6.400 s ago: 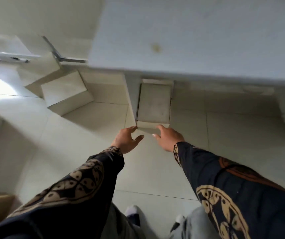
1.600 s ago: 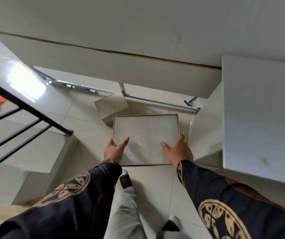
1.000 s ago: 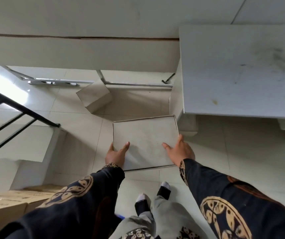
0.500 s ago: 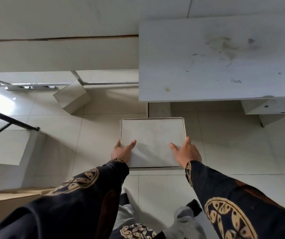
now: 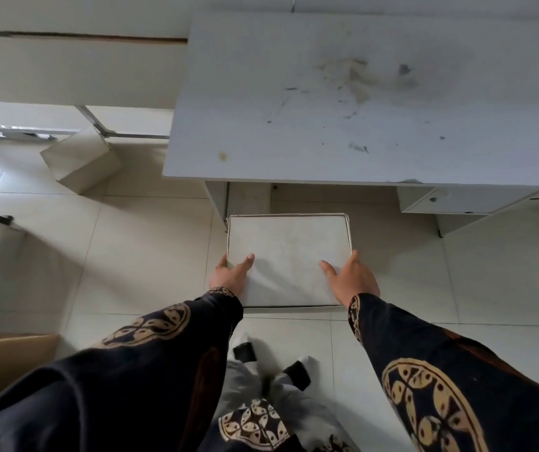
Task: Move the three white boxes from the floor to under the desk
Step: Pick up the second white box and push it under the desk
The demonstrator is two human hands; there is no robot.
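I hold a flat white box (image 5: 289,252) level in front of me, just before the opening under the white desk (image 5: 343,102). My left hand (image 5: 229,277) grips its left near edge and my right hand (image 5: 353,278) grips its right near edge, thumbs on top. A second white box (image 5: 80,158) lies tilted on the floor to the left of the desk. An upright pale shape (image 5: 248,199) shows in the shadow under the desk; I cannot tell what it is.
The desk's left leg panel (image 5: 217,200) and a drawer unit (image 5: 457,200) on the right bound the opening. A metal frame (image 5: 98,128) lies along the wall at left. A brown cardboard box (image 5: 4,360) stands at lower left. My feet (image 5: 271,363) are below the box.
I have turned right and stepped toward the desk with the box held in both hands; the box now sits right in front of the opening under the desk.
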